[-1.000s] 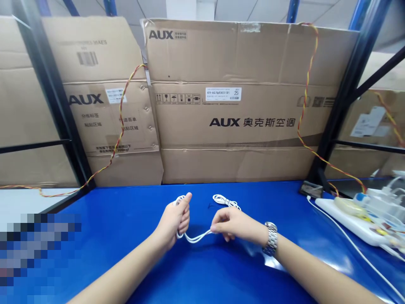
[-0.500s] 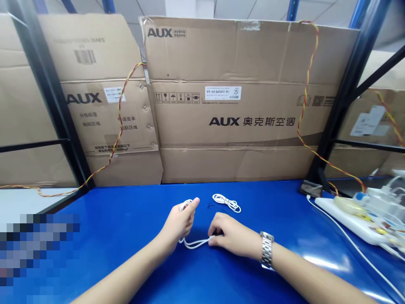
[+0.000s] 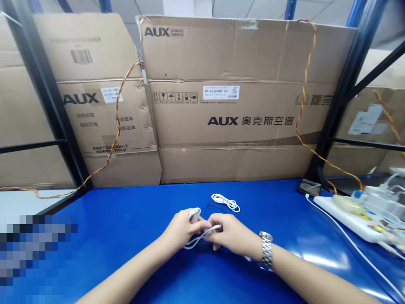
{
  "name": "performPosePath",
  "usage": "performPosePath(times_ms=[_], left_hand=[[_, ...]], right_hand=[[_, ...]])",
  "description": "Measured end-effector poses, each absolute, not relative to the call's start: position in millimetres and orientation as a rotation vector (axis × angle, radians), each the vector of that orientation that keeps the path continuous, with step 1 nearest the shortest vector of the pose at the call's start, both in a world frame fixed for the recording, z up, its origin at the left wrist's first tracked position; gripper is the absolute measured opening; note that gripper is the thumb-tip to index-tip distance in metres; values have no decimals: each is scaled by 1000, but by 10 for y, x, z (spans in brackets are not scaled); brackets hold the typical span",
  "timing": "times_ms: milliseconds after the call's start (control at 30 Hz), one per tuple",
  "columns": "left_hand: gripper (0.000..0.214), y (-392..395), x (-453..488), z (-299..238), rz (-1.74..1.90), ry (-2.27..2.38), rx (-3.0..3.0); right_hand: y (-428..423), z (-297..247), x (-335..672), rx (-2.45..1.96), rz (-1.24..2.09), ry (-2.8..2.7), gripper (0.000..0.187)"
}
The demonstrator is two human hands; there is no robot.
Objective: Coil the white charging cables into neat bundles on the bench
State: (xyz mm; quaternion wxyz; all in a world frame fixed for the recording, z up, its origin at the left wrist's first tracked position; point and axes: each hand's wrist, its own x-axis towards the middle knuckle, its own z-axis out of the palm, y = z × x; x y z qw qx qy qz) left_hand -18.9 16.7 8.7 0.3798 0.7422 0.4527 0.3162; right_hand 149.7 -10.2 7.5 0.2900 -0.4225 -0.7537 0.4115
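A looped white cable (image 3: 195, 214) is gripped in my left hand (image 3: 181, 229), its coil showing above the fingers. My right hand (image 3: 229, 234), with a metal watch on the wrist, pinches the cable's end part close to the left thumb. Loose strands of the cable sag between the two hands, just above the blue tabletop (image 3: 177, 278). Beyond my right hand lies a second white cable (image 3: 225, 202), coiled and bound with a dark tie. A thin black tie (image 3: 209, 206) lies beside that coil.
Large cardboard boxes (image 3: 253, 164) stand along the back edge. On the right sit a white power strip (image 3: 343, 219) with plugs, a small dark object (image 3: 309, 188) and a trailing white cord (image 3: 351, 245). Twisted red-yellow wires (image 3: 117, 114) hang by black rack posts (image 3: 60, 105).
My hands have come together. The left has moved right and its thumb now reaches the cable by my right fingers; the cable's end part is raised a little.
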Motion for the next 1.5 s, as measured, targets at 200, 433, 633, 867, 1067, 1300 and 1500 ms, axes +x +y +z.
performPosePath(times_ms=[200,433,633,867,1067,1300,1500], left_hand=[[33,60,-158,125,677,1127,2073],[24,-24,-115,133,705,1252,1904],[28,-67,-99,194,713,1283,1901],[20,-70,-70,107,974,1222,2057],[15,-52,-80,106,1015,1191,1971],[34,-72,-45,29,976,978,1846],[38,-79,-46,-23,909,916,1890]], right_hand=[[-25,44,1445,-943,1335,-1673,12],[-28,74,1429,-832,1289,-1560,17],[-73,104,1419,-861,1146,-1558,11],[-164,126,1383,-836,1064,-1606,8],[-164,111,1357,-720,1123,-1553,17],[-225,147,1389,-953,806,-1888,25],[-280,167,1374,-1010,795,-2048,21]])
